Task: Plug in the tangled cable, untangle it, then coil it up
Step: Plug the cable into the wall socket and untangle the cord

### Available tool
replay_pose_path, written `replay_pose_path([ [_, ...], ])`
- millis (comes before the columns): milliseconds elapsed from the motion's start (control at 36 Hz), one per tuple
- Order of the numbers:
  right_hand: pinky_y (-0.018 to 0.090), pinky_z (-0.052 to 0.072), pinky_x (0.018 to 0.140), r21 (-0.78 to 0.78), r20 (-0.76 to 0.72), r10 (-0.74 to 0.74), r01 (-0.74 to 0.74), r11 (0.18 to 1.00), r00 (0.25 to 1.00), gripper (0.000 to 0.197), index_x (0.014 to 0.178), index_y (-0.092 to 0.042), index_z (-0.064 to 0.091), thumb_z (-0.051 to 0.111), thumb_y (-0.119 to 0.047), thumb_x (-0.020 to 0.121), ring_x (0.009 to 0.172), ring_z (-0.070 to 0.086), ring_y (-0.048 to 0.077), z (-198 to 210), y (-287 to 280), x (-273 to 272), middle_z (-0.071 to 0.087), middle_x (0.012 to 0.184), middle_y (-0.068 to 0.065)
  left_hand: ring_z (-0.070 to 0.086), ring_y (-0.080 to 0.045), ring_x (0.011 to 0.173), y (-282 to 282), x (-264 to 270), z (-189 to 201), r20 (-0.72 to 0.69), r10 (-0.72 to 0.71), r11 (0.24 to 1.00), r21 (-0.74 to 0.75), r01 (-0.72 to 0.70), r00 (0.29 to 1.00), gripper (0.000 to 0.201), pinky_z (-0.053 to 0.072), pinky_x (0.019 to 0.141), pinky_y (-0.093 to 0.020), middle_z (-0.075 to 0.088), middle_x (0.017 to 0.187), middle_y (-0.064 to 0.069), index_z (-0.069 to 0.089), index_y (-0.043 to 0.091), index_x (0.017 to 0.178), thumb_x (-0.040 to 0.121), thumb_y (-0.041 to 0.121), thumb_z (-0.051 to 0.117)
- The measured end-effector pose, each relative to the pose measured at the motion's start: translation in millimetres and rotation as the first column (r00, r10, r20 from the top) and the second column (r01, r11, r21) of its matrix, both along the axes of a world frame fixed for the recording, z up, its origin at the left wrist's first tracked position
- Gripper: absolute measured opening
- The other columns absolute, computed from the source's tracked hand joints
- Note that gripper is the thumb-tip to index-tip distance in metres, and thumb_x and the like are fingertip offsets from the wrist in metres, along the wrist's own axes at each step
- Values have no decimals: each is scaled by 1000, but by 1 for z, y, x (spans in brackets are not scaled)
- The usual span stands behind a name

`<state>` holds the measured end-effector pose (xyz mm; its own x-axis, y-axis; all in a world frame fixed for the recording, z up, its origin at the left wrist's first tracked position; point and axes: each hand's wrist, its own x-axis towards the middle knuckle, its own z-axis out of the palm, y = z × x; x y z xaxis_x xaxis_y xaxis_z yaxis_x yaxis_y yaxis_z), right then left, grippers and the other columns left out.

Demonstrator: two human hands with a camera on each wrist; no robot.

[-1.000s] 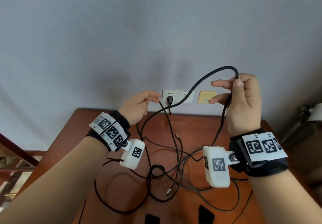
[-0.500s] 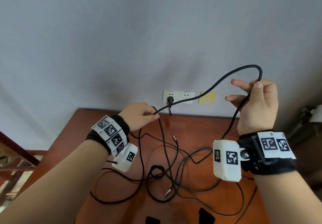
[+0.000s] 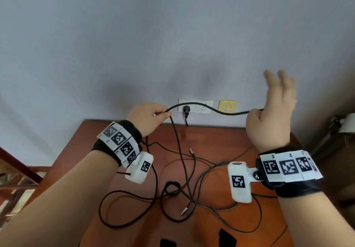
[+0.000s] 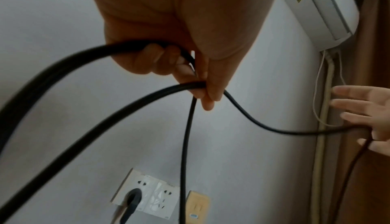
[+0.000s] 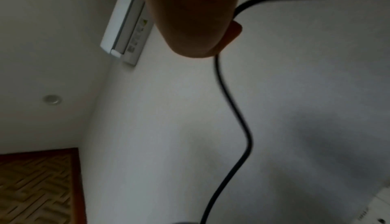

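Note:
A black cable (image 3: 215, 110) runs taut-ish between my two hands in front of the wall. Its plug (image 3: 185, 109) sits in the white wall socket (image 3: 201, 106). My left hand (image 3: 163, 114) pinches the cable between thumb and fingers, and the left wrist view shows a further strand gripped in the curled fingers (image 4: 166, 56). My right hand (image 3: 267, 97) is raised with straight, spread fingers; the cable lies across it near the thumb (image 4: 369, 131). The remaining cable lies tangled (image 3: 172, 187) on the wooden table (image 3: 221, 139), with loose metal connector ends (image 3: 191, 150) showing.
A yellow wall plate (image 3: 227, 106) sits right of the socket. An air conditioner (image 4: 323, 7) hangs high on the wall. Black objects (image 3: 226, 239) lie at the table's near edge. Dark wooden rails (image 3: 11, 162) stand left, and a lamp-like fixture (image 3: 347, 122) right.
My right hand has let go of the high loop, spread its fingers and moved right. The loop has dropped into a low span between both hands. My left hand rose and pinches the cable.

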<state>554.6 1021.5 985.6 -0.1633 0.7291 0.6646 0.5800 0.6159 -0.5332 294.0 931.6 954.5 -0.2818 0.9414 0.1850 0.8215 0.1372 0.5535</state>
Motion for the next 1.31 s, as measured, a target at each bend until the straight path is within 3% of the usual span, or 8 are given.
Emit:
replay_pose_path([
  [111, 46, 32, 109, 48, 137, 306, -315, 948, 942, 65, 119, -10, 60, 36, 3, 60, 128, 44, 29, -1, -1, -10, 54, 130, 11, 56, -14, 77, 3, 12, 13, -36, -75, 996, 45, 77, 997, 31, 41, 71, -27, 67, 83, -5, 72, 16, 91, 96, 38, 51],
  [250, 18, 35, 96, -127, 256, 520, -505, 854, 815, 44, 132, -13, 48, 51, -13, 88, 117, 52, 18, -7, -21, -38, 54, 129, 4, 49, 10, 68, 6, 38, 30, 1, -229, 961, 160, 226, 973, 17, 30, 61, -6, 58, 72, 14, 76, 23, 96, 93, 29, 60],
  [472, 36, 39, 57, -185, 234, 460, -425, 886, 857, 17, 91, -14, 56, 45, -24, 99, 59, 51, 16, -13, -26, -45, 56, 63, -2, 52, 0, 69, 5, 35, 31, -95, -254, 954, 141, 266, 962, 15, 32, 60, -13, 63, 80, 6, 73, 21, 91, 91, 31, 62],
  [694, 20, 39, 61, -122, -83, 406, -413, 902, 910, 15, 91, -19, 58, 45, -22, 100, 65, 50, 6, -8, -24, -38, 55, 67, -6, 57, 7, 81, -2, 13, 12, 12, -142, 988, 67, 141, 990, 15, 38, 72, -6, 70, 96, 15, 73, 26, 96, 92, 29, 59],
  [833, 8, 34, 58, -109, -234, 354, -386, 916, 906, 17, 89, -17, 57, 44, -19, 99, 64, 48, -3, -9, -19, -35, 51, 65, -13, 59, -7, 78, -9, 4, -2, 158, -75, 997, -8, 77, 985, 29, 45, 77, -32, 69, 86, 5, 71, 24, 95, 94, 46, 52],
  [917, 9, 35, 62, -147, -278, 315, -364, 920, 908, 19, 91, -14, 60, 43, -18, 99, 66, 50, -4, -14, -10, -31, 54, 69, -14, 61, -9, 87, -16, 0, -3, 294, -91, 996, 44, 82, 951, 39, 43, 84, -25, 65, 79, 9, 71, 29, 95, 87, 57, 45],
  [1139, 32, 43, 92, -527, 321, 184, 14, 850, 929, 41, 135, -15, 51, 49, -25, 95, 111, 54, 27, -51, 21, -11, 54, 120, 14, 62, -5, 82, -20, -3, -2, 354, -74, 983, 185, 8, 932, 16, 44, 79, -19, 67, 87, 12, 60, 40, 94, 93, 24, 58],
  [1306, 17, 27, 102, -216, 190, 335, -294, 931, 923, 45, 130, -11, 52, 58, -4, 86, 124, 46, 20, -40, -13, -32, 50, 133, 7, 60, -22, 80, -18, 24, 6, 274, -165, 965, 244, 97, 948, 11, 43, 72, -21, 63, 75, 18, 57, 26, 83, 87, 20, 66],
])
